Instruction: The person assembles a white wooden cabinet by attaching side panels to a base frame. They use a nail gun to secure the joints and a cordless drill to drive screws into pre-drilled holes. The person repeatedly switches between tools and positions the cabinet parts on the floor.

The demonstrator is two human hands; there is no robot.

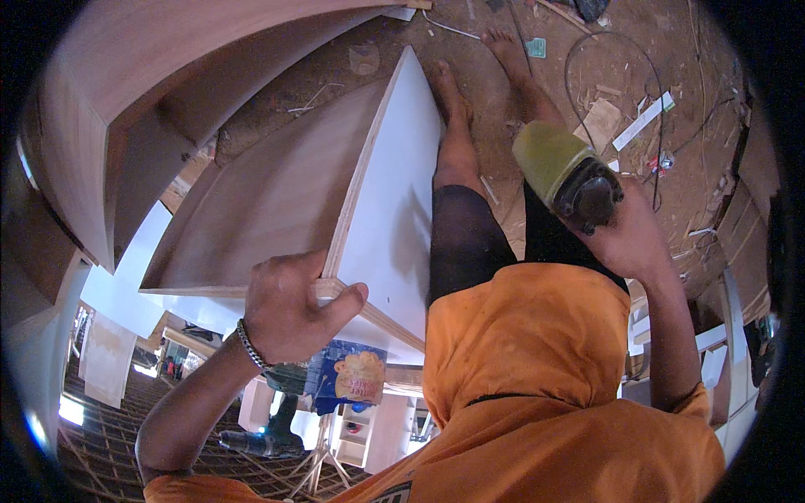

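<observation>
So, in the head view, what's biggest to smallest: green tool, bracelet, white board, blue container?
1. White board
2. Green tool, though it may look bigger for being held up close
3. Blue container
4. Bracelet

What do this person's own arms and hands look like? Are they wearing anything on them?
Both hands are ungloved and the forearms are bare, below short orange sleeves. The left hand has a silvery chain-link bracelet at its wrist; no bracelet or watch shows by the right hand.
</observation>
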